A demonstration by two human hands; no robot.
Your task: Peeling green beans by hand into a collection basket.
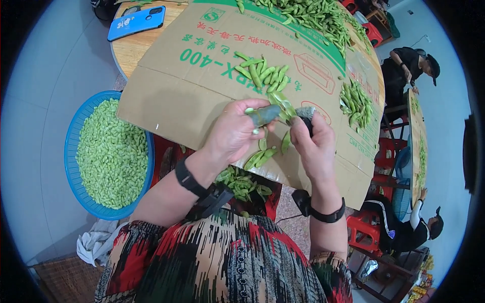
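Note:
My left hand (pixel 235 129) is closed, with a greenish sleeve on its thumb and a few pale shelled beans at its fingers. A split edamame pod (pixel 283 104) runs from its thumb to the pinched fingers of my right hand (pixel 317 144), which has a grey and black cover on a finger. Just beyond my hands a small pile of edamame pods (pixel 262 72) rests on the flattened cardboard (pixel 172 93). Several loose pods (pixel 261 157) lie below my fingers near the cardboard's front edge.
A blue basket (pixel 69 156) of shelled beans stands at my left. A large pod heap (pixel 323 20) and a smaller one (pixel 356 104) lie on the cardboard. A blue phone (pixel 136 23) rests on the table. Pods (pixel 241 184) sit below the edge. Two people work at the right.

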